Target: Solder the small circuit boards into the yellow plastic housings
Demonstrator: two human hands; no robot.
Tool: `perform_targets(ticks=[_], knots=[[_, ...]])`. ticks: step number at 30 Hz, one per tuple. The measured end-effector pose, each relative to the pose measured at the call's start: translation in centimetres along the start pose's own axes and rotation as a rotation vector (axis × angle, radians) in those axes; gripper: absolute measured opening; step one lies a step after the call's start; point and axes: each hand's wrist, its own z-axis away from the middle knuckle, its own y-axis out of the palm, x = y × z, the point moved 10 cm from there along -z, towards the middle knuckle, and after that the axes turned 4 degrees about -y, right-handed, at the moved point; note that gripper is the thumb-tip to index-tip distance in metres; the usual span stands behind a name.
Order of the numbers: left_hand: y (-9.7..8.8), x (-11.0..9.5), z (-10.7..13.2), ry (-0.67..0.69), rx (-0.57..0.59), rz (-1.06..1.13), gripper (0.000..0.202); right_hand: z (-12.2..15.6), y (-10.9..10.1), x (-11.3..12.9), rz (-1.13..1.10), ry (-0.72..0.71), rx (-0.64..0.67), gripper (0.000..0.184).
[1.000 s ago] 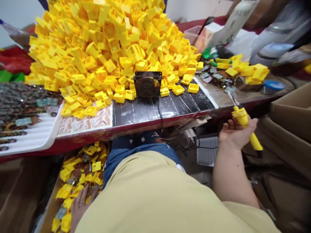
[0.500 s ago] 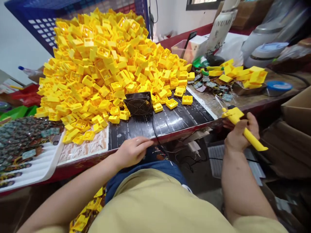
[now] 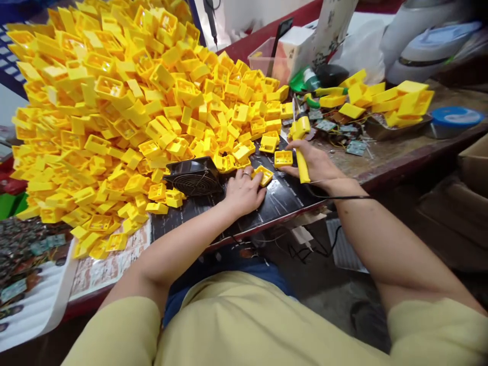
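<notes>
My left hand (image 3: pixel 244 192) rests over the black tabletop mat (image 3: pixel 284 195), fingers stretched out and slightly apart. Its fingertips lie against or right beside a small yellow plastic casing (image 3: pixel 266 176); whether they touch it I cannot tell. Wrapped in my right hand (image 3: pixel 318 161) is a yellow-handled soldering iron (image 3: pixel 301 152), its thin metal tip pointing up and away. Just left of that hand sits another open yellow casing (image 3: pixel 283 159). A black square fan (image 3: pixel 196 179) stands to the left of my left hand.
A large heap of yellow casings (image 3: pixel 125 101) covers the table's left and back. Small circuit boards (image 3: pixel 356 147) lie at the right, near more yellow casings (image 3: pixel 414 101) and a blue-lidded tub (image 3: pixel 455 119). A black cord (image 3: pixel 343 196) crosses my right forearm.
My left hand has moved from the table's front edge forward onto the mat beside the casing. My right hand has brought the soldering iron left, over the mat. The view has shifted closer.
</notes>
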Motion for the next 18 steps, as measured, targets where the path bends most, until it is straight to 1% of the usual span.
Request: perform_targets(ticks=[1, 3, 5, 7, 9, 11, 13, 15, 16, 18], knots=[[0.2, -0.3, 0.4, 0.035, 0.007, 0.012, 0.045, -0.2, 0.6, 0.1, 0.022, -0.024, 0.041, 0.052], [0.5, -0.8, 0.8, 0.082, -0.001, 0.027, 0.044, 0.2, 1.0, 0.6, 0.085, -0.057, 0.069, 0.047], [0.7, -1.2, 0.9, 0.120, -0.010, 0.019, 0.044, 1.5, 0.5, 1.8, 0.174, -0.073, 0.045, 0.044], [0.8, -1.7, 0.9, 0.176, -0.005, 0.008, 0.043, 3.4, -0.3, 3.6, 0.269, -0.081, 0.004, 0.041], [-0.1, -2.2, 1.6, 0.250, -0.029, 0.022, 0.042, 5.4, -1.2, 5.8, 0.342, -0.091, -0.048, 0.037], [-1.9, -2.0, 3.6, 0.328, -0.100, 0.056, 0.048, 7.2, -1.8, 8.2, 0.369, -0.110, -0.099, 0.036], [-4.0, -0.8, 6.7, 0.390, -0.171, 0.078, 0.055, 8.4, -1.9, 10.6, 0.336, -0.147, -0.127, 0.042], [-5.4, 1.7, 10.3, 0.394, -0.193, 0.064, 0.055, 9.1, -1.3, 12.9, 0.255, -0.190, -0.131, 0.054], [-5.8, 3.3, 12.2, 0.376, -0.178, 0.047, 0.053, 9.4, -0.8, 14.0, 0.218, -0.216, -0.135, 0.060], [-5.5, 6.9, 15.6, 0.314, -0.106, 0.004, 0.047, 9.5, 0.6, 16.3, 0.188, -0.288, -0.149, 0.069]])
